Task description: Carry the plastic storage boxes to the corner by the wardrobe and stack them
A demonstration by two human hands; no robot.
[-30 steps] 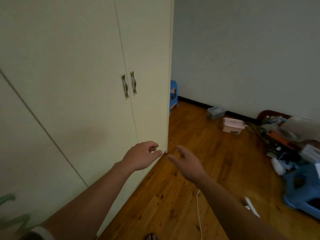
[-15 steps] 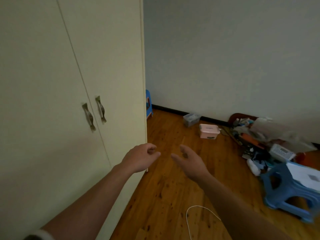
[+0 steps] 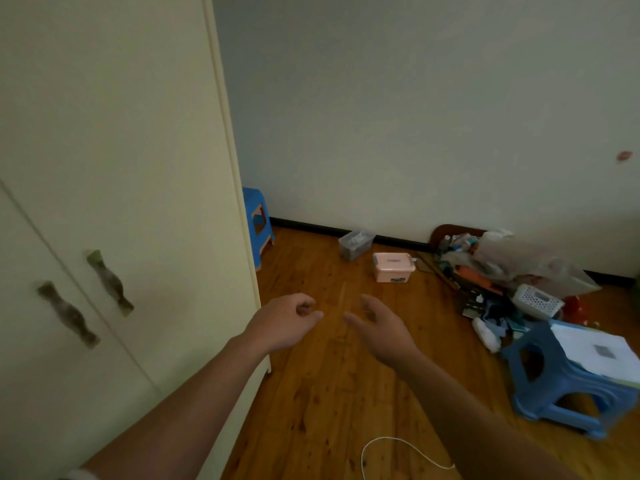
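Note:
A pink plastic storage box [image 3: 393, 267] with a lid stands on the wooden floor near the far wall. A clear grey plastic box [image 3: 356, 244] sits just behind it against the skirting board. The cream wardrobe [image 3: 114, 188] fills the left side. My left hand [image 3: 285, 322] and my right hand [image 3: 379, 325] are stretched out in front of me, a short way apart and well short of the boxes. Both hold nothing; the left fingers are loosely curled, the right fingers relaxed.
A blue stool [image 3: 258, 226] stands in the corner behind the wardrobe's edge. On the right lies a heap of clutter with a white basket [image 3: 536, 301], and a blue stool [image 3: 568, 386] carries papers. A white cable [image 3: 398, 448] lies on the floor.
The view has swung right, so the wardrobe shifted left and more of the room's right side shows. The boxes look nearer. Both hands keep the same empty pose.

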